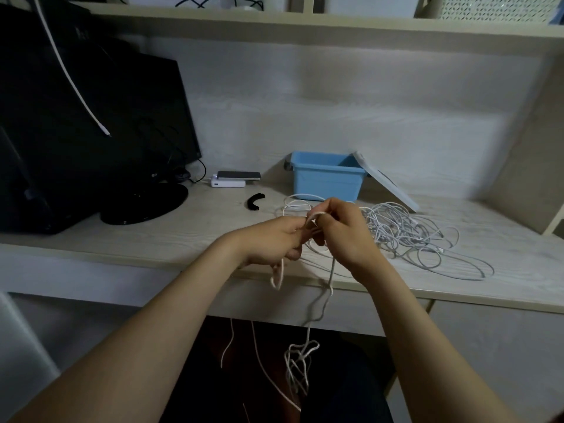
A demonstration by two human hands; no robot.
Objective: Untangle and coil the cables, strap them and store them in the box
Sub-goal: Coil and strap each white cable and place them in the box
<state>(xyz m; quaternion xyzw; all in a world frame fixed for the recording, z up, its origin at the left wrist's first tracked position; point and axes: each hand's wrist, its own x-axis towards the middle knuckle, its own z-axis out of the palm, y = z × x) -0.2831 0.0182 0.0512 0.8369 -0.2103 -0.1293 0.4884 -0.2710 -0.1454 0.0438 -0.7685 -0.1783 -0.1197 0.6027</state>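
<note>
Head view, looking down over both forearms to a pale desk (152, 236). Both hands meet just above the desk's front edge and work one white cable (331, 276). The left hand (274, 239) has its fingers curled round gathered strands, a short loop hanging below the palm; the right hand (345, 236) pinches a small loop at the fingertips, apparently to feed it through or lay the next turn. Holding the work clear of the desk lets the cable's slack fall freely over the edge, where it ends in a loose knot (300, 364) below the desk, not yet undone. To the right, well apart from the hands, a heap of white cables (406, 233) lies tangled on the desk, awaiting its turn. Behind the hands stands the blue box (325, 178), open, with its lid (387, 181) leaning against its right side, so that finished coils can be dropped straight in. One black strap (254, 201) lies left of the box, within easy reach. Judged from this layout, the task is at an early stage.
</note>
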